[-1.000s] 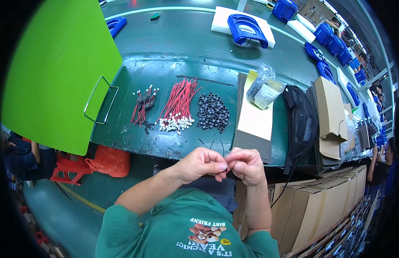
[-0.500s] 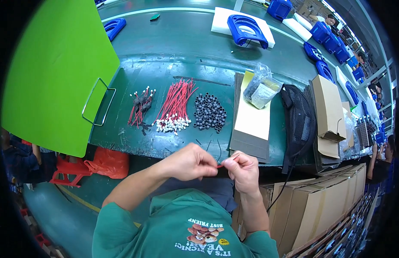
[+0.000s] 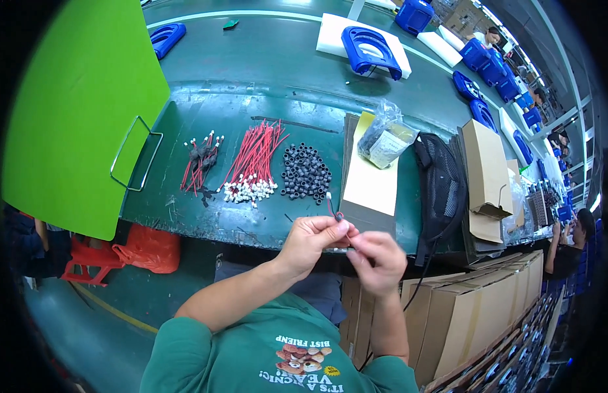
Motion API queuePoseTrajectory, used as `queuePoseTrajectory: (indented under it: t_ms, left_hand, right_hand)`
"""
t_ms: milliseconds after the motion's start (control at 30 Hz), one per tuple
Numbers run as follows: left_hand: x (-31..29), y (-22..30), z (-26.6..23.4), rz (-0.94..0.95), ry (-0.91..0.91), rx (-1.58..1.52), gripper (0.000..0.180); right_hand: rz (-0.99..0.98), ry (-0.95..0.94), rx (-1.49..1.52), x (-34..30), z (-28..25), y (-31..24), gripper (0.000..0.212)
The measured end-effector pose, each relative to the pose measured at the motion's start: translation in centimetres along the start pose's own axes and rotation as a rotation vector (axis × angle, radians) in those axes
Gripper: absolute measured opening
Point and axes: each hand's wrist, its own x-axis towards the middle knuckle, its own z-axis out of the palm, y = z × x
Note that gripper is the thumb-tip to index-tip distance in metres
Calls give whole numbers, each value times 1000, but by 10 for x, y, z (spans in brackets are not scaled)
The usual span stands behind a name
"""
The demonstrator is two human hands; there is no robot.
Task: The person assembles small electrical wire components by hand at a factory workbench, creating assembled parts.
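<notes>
My left hand (image 3: 308, 244) pinches a red wire (image 3: 340, 214), fingertips closed. Right hand (image 3: 381, 263) curls just beside; cannot tell its hold.

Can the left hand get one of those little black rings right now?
Probably, yes: the pile of black rings lies ahead of the left hand, and nothing seems to block the way. But it is pinching a red wire, so it may have to let go first.
</notes>
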Motion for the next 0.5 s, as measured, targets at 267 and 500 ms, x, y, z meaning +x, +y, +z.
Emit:
queuePoseTrajectory:
  t_ms: [267, 500]
  left_hand:
    - [13, -31, 4, -213, 165, -244, 12]
    - [11, -41, 5, -154, 192, -222, 12]
  right_hand:
    - [202, -376, -370, 49, -4, 53, 18]
    - [159, -485, -408, 55, 4, 54, 14]
